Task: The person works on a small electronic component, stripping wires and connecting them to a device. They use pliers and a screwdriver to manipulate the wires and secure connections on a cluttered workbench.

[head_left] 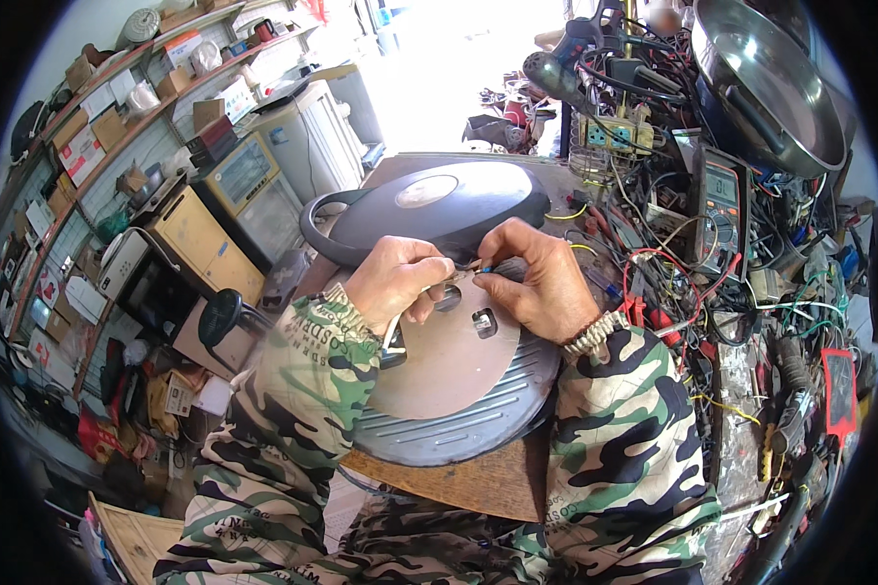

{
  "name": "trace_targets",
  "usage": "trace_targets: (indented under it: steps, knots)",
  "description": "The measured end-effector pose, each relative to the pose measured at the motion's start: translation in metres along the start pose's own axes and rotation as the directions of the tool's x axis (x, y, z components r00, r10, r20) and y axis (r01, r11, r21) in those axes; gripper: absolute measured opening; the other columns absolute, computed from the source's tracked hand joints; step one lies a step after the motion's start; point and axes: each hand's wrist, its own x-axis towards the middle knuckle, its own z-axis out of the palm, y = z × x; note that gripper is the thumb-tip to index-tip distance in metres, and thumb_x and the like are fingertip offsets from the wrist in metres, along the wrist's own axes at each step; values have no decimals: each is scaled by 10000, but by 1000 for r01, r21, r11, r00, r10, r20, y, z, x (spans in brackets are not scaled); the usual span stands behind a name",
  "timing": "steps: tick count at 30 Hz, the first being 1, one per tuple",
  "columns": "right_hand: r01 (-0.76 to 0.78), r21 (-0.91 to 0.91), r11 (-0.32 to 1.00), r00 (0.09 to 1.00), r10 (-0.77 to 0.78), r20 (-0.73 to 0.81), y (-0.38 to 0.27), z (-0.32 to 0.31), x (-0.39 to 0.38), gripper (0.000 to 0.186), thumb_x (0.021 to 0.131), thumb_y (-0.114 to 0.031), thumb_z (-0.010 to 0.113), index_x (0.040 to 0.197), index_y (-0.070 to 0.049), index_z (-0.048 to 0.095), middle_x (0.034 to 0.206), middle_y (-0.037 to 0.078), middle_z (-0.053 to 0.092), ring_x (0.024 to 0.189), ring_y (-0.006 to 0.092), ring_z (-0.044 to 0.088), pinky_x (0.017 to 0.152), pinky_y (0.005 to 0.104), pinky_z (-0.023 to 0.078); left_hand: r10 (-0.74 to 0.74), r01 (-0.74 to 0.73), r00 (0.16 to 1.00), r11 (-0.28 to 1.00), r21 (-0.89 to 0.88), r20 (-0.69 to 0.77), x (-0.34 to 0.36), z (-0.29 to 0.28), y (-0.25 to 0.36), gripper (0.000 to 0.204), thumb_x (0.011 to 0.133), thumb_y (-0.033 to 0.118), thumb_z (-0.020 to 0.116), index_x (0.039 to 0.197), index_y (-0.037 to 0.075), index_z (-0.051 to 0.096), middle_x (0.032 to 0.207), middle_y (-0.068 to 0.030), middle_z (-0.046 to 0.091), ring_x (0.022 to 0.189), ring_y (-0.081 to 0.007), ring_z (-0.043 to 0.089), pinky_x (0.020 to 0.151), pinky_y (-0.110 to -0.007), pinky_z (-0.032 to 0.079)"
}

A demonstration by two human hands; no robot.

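Note:
My left hand (395,278) pinches a thin wire end above a flat round metal disc (439,375), with a white lead (393,331) hanging below the fingers. My right hand (541,288) pinches a small blue piece (481,268) on the wire, very close to the left fingertips; fine detail there is too small to tell. The disc lies on a ribbed grey round appliance body (439,439) and has cut-out openings (483,322). Just behind sits a dark oval cover (380,219) with a loop handle and silver oval plate.
A wooden bench (488,483) carries the appliance. To the right are tangled cables, tools, a multimeter (720,210), a power strip (615,132) and a large steel pan (790,78). Cluttered shelves (117,68) line the left, above old cabinets and appliances (195,244). A bright opening is behind.

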Motion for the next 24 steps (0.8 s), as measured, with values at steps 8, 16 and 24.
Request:
trace_targets:
  steps: [8,16,24]
  knots:
    - [114,-99,988,992,-109,59,-7,-6,1,210,808,-7,765,1011,4,713,845,148,686,780,309,703,698,379,549,9,-9,1000,1000,12,-22,-1,2,5,210,975,190,638,931,-13,672,760,-61,668,531,-133,631,442,-239,468]
    - [109,-167,980,993,-98,71,-6,2,-1,162,815,-14,755,977,-14,764,866,139,688,806,333,695,714,401,552,6,-6,1000,1000,16,-19,-4,0,4,220,992,200,611,948,-8,669,787,-68,672,565,-135,654,465,-233,494]
    - [150,-311,939,989,-138,62,-10,0,-3,110,827,-78,762,923,-26,748,839,116,657,846,340,660,761,427,526,-21,21,1000,1000,-6,23,2,5,7,211,993,196,611,956,-5,662,777,-68,669,571,-145,659,478,-233,514]
